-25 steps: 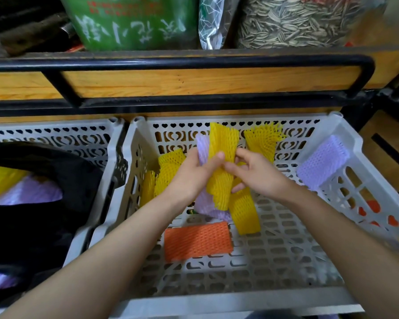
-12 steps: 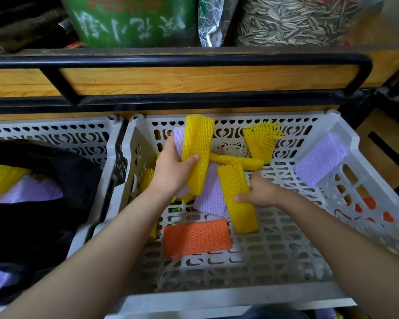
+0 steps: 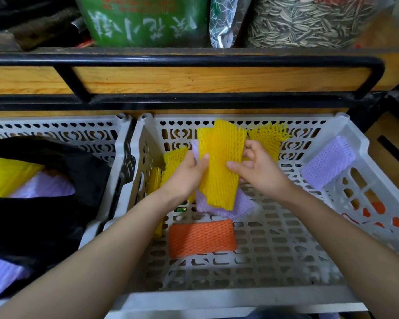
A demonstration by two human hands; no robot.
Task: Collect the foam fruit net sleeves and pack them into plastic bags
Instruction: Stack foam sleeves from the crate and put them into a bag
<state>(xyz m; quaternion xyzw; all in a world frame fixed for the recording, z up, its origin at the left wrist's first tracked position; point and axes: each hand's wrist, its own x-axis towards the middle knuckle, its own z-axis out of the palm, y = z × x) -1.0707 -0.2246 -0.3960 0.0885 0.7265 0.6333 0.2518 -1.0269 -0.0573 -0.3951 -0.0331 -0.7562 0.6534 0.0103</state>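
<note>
Near the far edge of the crate (image 3: 240,300), left hand (image 3: 184,178) pinches stacked sleeves (image 3: 219,166); right hand (image 3: 258,171), fingers spread, should square them first.

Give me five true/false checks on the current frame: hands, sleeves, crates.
1. The left hand grips the yellow sleeves. True.
2. The orange sleeve lies flat on the floor of the right crate, touched by neither hand. True.
3. The black bag sits in the right crate. False: it is in the left crate.
4. The right hand holds the orange sleeve. False: its thumb rests on the yellow sleeves.
5. A purple sleeve leans against the right wall of the right crate. True.
</note>
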